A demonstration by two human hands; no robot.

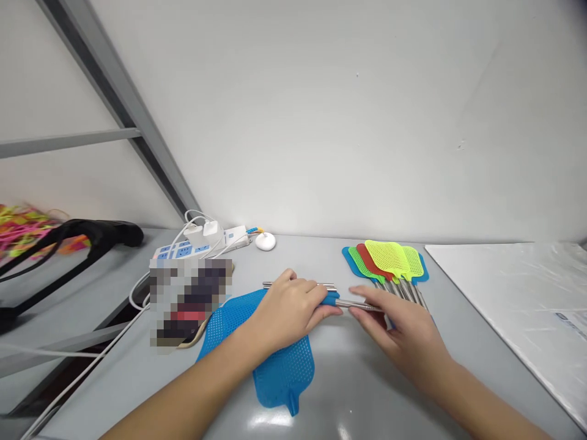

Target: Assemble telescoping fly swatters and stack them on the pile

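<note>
My left hand (288, 311) is closed around a blue fly swatter head, its blue neck (330, 299) sticking out past the fingers. A silver telescopic rod (354, 304) runs from that neck to my right hand (406, 324), which pinches it between thumb and fingers. Whether the rod sits fully inside the neck I cannot tell. Beneath my left wrist lie loose blue swatter heads (287, 373), one with its neck toward me. Several bare metal rods (326, 287) rest on the table just behind my left hand, which partly hides them.
Fly swatters (385, 258) in several colours with metal handles are fanned at the back right. A white power strip (236, 237) with plugs, a white round object (265, 242) and a pixelated item (192, 305) are at left. Wrapped white sheeting (509, 287) covers the right side.
</note>
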